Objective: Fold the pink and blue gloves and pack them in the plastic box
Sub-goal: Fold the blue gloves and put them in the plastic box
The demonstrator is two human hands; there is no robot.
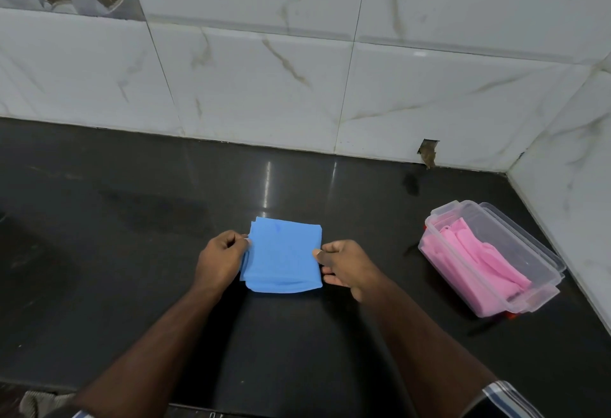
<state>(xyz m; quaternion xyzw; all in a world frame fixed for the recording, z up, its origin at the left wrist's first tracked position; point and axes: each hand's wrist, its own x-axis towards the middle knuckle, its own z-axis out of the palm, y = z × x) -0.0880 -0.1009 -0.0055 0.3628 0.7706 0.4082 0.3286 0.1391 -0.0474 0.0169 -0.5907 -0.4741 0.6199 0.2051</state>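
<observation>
**Blue gloves folded and pinched at both sides, pink set in the box**

Your room first: the dark counter (132,252) is bare from 7 to 11 o'clock of the blue gloves (282,254), lots of free space there. The tiled wall (297,87) closes off 12 o'clock, well apart from the bundle. A side wall (568,186) shuts in the right, w/ the plastic box (542,272) near its base at 3 o'clock, lid off. The box's long axis runs approx 11 to 5 o'clock. The pink gloves (476,259) lie inside it, along the same line.

The blue gloves sit flat at counter centre, folded into a near-square pad. Its rounded fold faces you at 6 o'clock, layered loose edges at 12 and 9. No clear long axis.

Grip: your left hand (220,260) is closed on the pad's left edge, fingertips pinching the layers near the far corner. Your right hand (347,269) has the thumb on the right edge, fingers curled at it; looks like a pinch too. The pad lies between both hands, box well apart from your right hand.
</observation>
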